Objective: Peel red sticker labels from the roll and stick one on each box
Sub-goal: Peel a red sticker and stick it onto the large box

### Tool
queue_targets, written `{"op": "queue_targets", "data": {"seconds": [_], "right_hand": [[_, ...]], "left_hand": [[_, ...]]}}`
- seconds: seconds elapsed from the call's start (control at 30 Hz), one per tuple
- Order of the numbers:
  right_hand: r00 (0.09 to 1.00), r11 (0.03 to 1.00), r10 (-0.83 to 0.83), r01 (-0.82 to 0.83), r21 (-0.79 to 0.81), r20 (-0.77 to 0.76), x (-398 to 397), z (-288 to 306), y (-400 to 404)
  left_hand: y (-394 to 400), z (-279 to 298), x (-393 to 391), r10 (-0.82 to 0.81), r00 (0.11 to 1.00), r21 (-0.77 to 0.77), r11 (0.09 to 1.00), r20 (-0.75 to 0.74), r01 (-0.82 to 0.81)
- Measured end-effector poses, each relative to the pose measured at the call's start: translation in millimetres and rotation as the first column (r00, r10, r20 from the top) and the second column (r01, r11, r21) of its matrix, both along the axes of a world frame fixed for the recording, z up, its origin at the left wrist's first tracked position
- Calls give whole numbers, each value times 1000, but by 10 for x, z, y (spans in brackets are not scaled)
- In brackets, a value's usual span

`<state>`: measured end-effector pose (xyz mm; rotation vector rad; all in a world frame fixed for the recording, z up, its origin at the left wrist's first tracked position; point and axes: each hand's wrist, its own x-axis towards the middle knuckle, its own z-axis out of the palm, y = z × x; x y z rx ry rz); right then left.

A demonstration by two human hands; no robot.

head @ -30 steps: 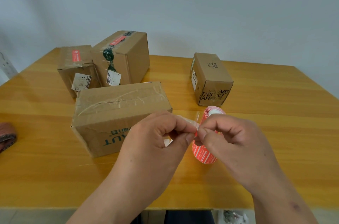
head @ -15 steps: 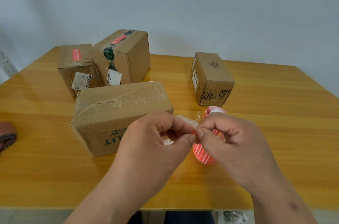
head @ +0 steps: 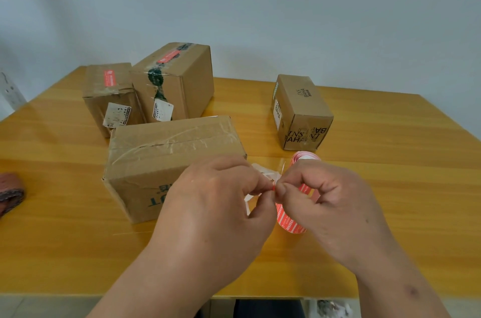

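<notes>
L hand point(head: 218, 203) & R hand point(head: 328, 203) meet fingertip to fingertip near desk's point(head: 390, 187) front edge, both pinching a red sticker point(head: 273, 187) corner. Sticker roll point(head: 291, 221) sits under R hand, backing strip point(head: 268, 174) curling behind. Big box point(head: 166, 159) just left, no red label visible on it.

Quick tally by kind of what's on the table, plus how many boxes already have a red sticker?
Cardboard boxes: 4 (back left, tall taped one, large front one, small right one)
Red sticker roll: 1
Reddish-brown item at left edge: 1
Total: 6
Boxes with a red sticker: 2, the back left and tall taped ones.
</notes>
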<state>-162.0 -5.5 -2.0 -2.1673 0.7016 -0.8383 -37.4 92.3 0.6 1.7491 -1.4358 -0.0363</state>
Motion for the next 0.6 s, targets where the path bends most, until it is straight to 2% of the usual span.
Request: {"op": "queue_targets", "data": {"seconds": [0.27,0.43,0.6], "right_hand": [[999,999,33,-32,-30,14,-9,4,17],[999,999,52,-52,-10,2,-14,5,14],[1000,999,-25,26,37,-14,-61,25,-7]], "left_hand": [[-5,16,6,35,981,52,998,-191,-26],[-6,61,8,61,916,113,993,-397,-17],[-10,8,79,92,843,123,992,-530,-31]]}}
